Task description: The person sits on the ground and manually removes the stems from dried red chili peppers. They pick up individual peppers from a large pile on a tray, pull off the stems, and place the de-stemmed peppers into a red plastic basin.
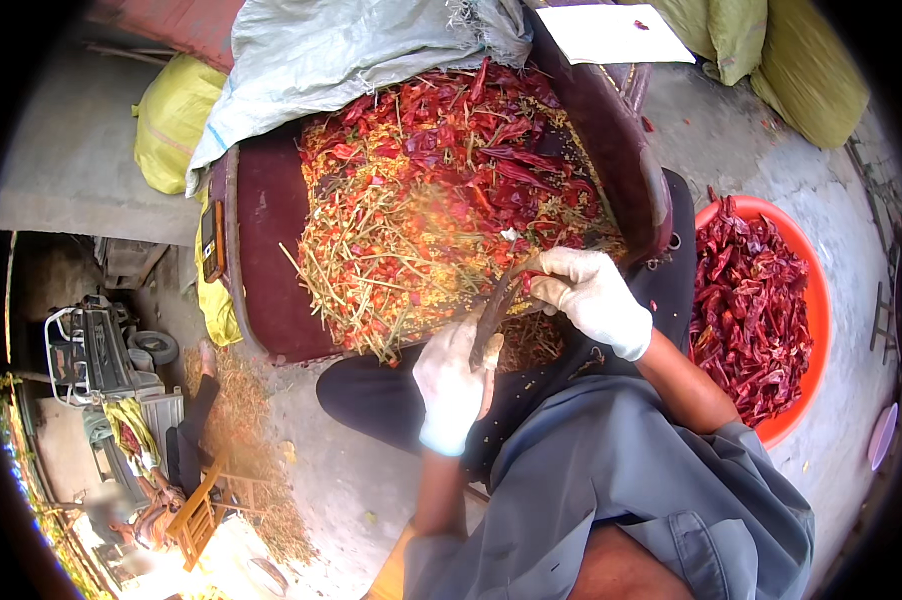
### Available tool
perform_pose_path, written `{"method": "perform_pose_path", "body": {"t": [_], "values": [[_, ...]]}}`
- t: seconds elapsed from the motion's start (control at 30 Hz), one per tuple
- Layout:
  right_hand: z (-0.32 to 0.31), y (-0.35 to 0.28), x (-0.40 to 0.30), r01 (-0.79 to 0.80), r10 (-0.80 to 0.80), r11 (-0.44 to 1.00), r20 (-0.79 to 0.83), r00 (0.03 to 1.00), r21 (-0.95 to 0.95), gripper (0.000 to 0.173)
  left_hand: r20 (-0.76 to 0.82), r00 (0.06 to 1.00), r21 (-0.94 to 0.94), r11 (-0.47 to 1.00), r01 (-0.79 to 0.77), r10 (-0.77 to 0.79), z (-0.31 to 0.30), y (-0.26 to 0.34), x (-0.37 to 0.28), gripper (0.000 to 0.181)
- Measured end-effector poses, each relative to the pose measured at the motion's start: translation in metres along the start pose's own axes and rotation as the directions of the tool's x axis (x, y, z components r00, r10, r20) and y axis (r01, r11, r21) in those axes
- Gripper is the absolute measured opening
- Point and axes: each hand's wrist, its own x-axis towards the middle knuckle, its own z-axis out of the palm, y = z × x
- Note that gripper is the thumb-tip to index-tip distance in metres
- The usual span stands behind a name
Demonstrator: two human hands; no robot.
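Observation:
My left hand point(451, 367), in a white glove, grips a dark, curved tool point(496, 311) that looks like a metal blade; its exact kind is unclear. A tan part shows beside that hand. Pinched in my gloved right hand point(582, 289) is a red dried chili pepper point(526, 282), close to the tool's upper end. Both hands are above the near edge of a dark red upholstered seat point(274, 255). Cut red chili pods point(458, 142), yellow seeds point(383, 169) and pale stems point(368, 262) cover much of it.
An orange-red basin point(818, 330) full of dried chilies stands at my right. A woven sack point(346, 52) drapes over the seat's far side; a mobile phone point(213, 240) rests at its left edge. White paper point(616, 34) lies on the right arm. Another person point(158, 495) sits at lower left.

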Motion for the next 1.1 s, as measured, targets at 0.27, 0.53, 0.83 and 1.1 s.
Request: {"method": "perform_pose_path", "body": {"t": [0.27, 0.53, 0.83, 1.1], "values": [[0.001, 0.003, -0.005, -0.142, 0.1, 0.955, 0.167, 0.981, 0.262, 0.012, 0.06, 0.967, 0.116, 0.96, -0.253, 0.247, 0.004, 0.0, 0.012, 0.06], [-0.007, 0.007, -0.003, -0.102, 0.059, 0.983, 0.266, 0.962, 0.152, 0.015, 0.151, 0.956, 0.156, 0.949, -0.274, 0.251, 0.007, 0.0, 0.014, 0.069], [-0.001, 0.005, -0.001, -0.092, 0.081, 0.995, 0.195, 0.977, 0.048, 0.015, 0.094, 0.948, 0.302, 0.899, -0.318, 0.303, 0.021, -0.006, 0.023, 0.074], [0.011, 0.01, -0.002, -0.122, 0.115, 0.988, 0.072, 0.991, 0.097, 0.013, 0.093, 0.953, 0.293, 0.907, -0.303, 0.288, 0.029, -0.018, 0.02, 0.064]]}}
